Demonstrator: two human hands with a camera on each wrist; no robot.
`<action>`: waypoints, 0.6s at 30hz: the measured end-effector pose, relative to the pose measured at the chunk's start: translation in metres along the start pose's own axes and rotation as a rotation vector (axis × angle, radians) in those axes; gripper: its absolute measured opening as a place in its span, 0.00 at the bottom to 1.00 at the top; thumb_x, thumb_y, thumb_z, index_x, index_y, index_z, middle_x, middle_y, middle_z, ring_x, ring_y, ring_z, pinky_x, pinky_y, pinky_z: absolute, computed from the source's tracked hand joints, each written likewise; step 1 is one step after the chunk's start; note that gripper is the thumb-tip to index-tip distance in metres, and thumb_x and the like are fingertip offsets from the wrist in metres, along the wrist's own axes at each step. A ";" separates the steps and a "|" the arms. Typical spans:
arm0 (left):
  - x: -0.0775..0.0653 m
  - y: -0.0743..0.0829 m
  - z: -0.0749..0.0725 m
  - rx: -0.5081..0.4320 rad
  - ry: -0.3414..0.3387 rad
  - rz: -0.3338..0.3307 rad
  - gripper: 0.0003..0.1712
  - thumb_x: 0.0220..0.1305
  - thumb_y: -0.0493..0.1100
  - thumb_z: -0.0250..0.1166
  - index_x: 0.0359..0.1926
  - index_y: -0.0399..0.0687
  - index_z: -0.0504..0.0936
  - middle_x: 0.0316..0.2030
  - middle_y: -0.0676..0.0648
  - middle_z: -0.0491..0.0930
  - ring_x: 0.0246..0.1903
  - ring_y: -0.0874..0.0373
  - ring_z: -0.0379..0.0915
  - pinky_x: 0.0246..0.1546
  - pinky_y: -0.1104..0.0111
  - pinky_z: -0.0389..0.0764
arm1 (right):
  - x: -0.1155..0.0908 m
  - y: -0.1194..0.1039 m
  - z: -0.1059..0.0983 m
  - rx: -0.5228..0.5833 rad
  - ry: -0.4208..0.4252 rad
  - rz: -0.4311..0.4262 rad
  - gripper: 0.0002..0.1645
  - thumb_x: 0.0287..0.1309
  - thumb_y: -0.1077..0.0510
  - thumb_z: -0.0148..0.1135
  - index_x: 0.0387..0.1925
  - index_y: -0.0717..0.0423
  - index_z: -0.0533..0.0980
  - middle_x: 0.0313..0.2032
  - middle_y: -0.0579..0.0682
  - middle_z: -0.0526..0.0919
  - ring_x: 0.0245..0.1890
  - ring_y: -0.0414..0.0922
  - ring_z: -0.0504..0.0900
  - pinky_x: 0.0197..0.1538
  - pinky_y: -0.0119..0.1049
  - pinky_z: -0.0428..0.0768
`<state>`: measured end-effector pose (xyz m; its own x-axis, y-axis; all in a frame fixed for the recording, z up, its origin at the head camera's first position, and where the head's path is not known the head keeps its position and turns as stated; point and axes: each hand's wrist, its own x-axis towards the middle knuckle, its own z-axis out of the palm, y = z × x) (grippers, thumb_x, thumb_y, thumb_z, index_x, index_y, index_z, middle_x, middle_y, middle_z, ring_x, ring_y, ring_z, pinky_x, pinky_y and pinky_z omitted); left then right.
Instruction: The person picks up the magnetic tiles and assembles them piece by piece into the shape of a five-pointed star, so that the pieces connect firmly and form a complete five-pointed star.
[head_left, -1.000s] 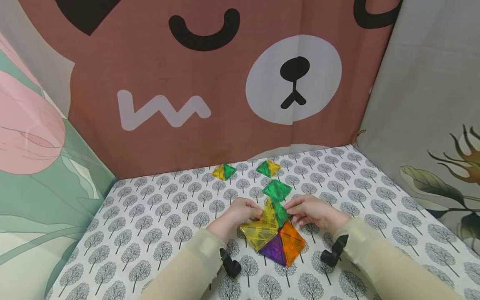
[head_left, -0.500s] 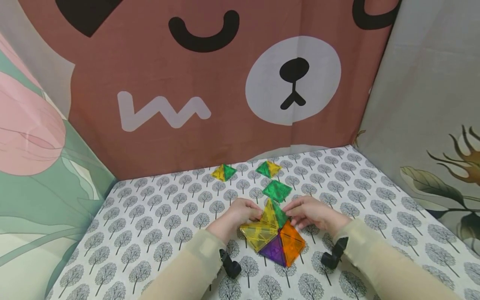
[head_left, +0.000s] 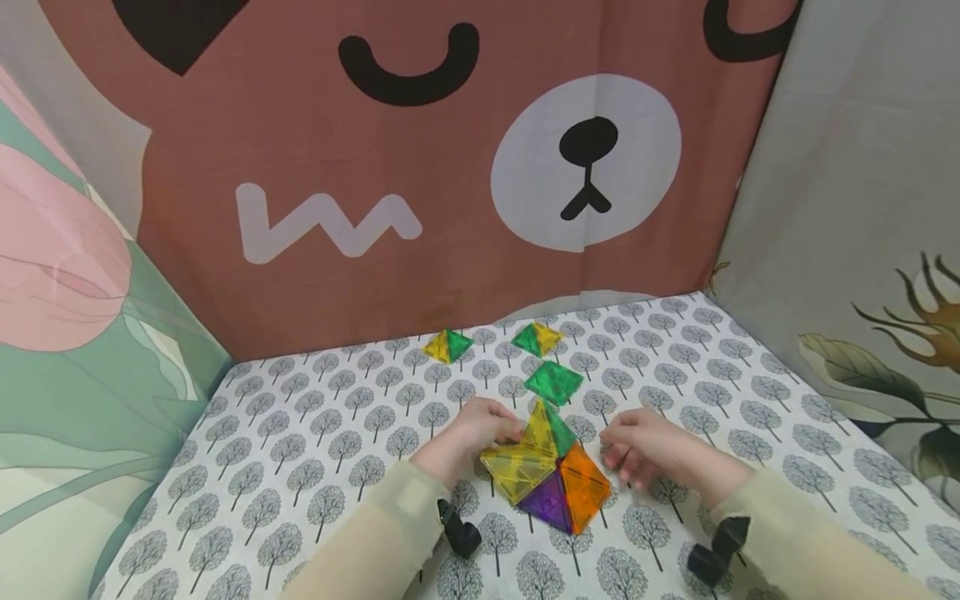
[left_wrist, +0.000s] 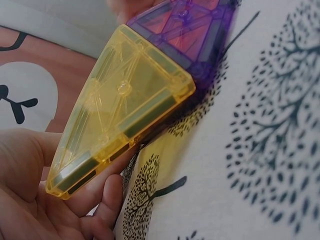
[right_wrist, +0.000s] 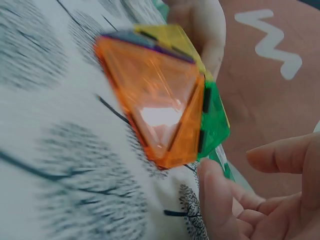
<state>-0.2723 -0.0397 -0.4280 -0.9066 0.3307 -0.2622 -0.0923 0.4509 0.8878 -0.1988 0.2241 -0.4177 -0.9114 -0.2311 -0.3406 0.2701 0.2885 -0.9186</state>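
Note:
In the head view, triangular magnetic tiles are joined in a raised, many-coloured shape. Its yellow tiles [head_left: 515, 469] lie left, a green tile [head_left: 559, 432] at the back, an orange tile [head_left: 583, 487] right and a purple tile [head_left: 547, 502] in front. My left hand [head_left: 482, 431] pinches a yellow tile at the back left; in the left wrist view a nearer yellow tile [left_wrist: 120, 90] hides its fingertips. My right hand [head_left: 648, 450] is apart from the shape, to its right, holding nothing. Its fingers [right_wrist: 216, 200] are loosely bent, with a gap to the thumb.
A green tile piece [head_left: 555, 382] lies just behind the shape. Two yellow-and-green pieces [head_left: 447, 345] stand farther back, near the bear-print cloth [head_left: 337, 300]. The tree-print tablecloth [head_left: 315, 533] covers the table, with hanging cloths on three sides.
My right hand has let go of the green tile and moved right, away from the shape. The left hand and the tile shape have stayed in place.

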 end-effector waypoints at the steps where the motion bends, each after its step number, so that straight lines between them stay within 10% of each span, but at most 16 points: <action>1: 0.000 0.000 -0.001 0.003 -0.005 0.001 0.06 0.62 0.40 0.69 0.36 0.42 0.85 0.30 0.50 0.86 0.33 0.55 0.78 0.41 0.61 0.80 | -0.008 0.000 -0.001 0.005 -0.017 0.001 0.18 0.67 0.55 0.56 0.44 0.70 0.71 0.31 0.61 0.82 0.20 0.45 0.79 0.20 0.34 0.80; 18: -0.003 0.000 -0.002 -0.009 -0.018 0.001 0.05 0.63 0.40 0.68 0.35 0.42 0.84 0.30 0.50 0.86 0.36 0.54 0.78 0.45 0.59 0.79 | -0.080 0.020 0.012 0.438 -0.259 0.062 0.41 0.75 0.46 0.43 0.71 0.70 0.42 0.57 0.66 0.77 0.42 0.55 0.84 0.32 0.37 0.84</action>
<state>-0.2705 -0.0424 -0.4264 -0.8993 0.3456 -0.2679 -0.0953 0.4430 0.8914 -0.1170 0.2374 -0.4111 -0.7975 -0.4648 -0.3848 0.4768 -0.0946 -0.8739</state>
